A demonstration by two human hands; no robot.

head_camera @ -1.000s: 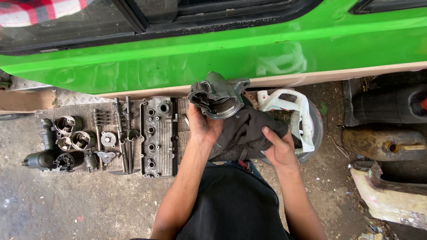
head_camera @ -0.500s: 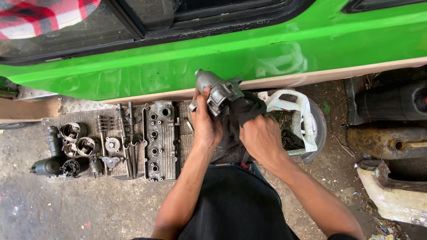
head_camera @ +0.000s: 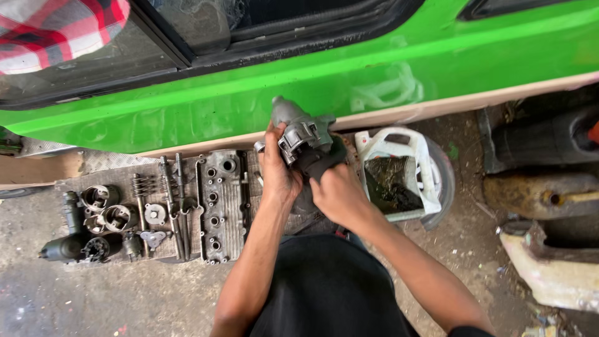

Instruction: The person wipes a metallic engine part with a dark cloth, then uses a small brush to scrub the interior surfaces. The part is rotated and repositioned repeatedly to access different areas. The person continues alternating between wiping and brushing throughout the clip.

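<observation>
My left hand [head_camera: 277, 171] grips a grey metal engine part [head_camera: 299, 130], a cast housing with a rounded end, held up in front of the green vehicle body [head_camera: 324, 81]. My right hand [head_camera: 337, 195] presses a dark rag [head_camera: 315, 163] against the lower side of that part. Both hands meet just above my lap. The underside of the part is hidden by the rag and my fingers.
On the ground at left lie a grey valve cover [head_camera: 221, 206], pistons [head_camera: 109, 209], springs and several small engine pieces. A cut white plastic jug [head_camera: 399, 178] with dark liquid stands to the right. Rusty and dark parts [head_camera: 543, 200] sit at far right.
My right hand moved up from the spread rag and closed the rag onto the part. The part has been turned and lifted slightly; the view has shifted a little.
</observation>
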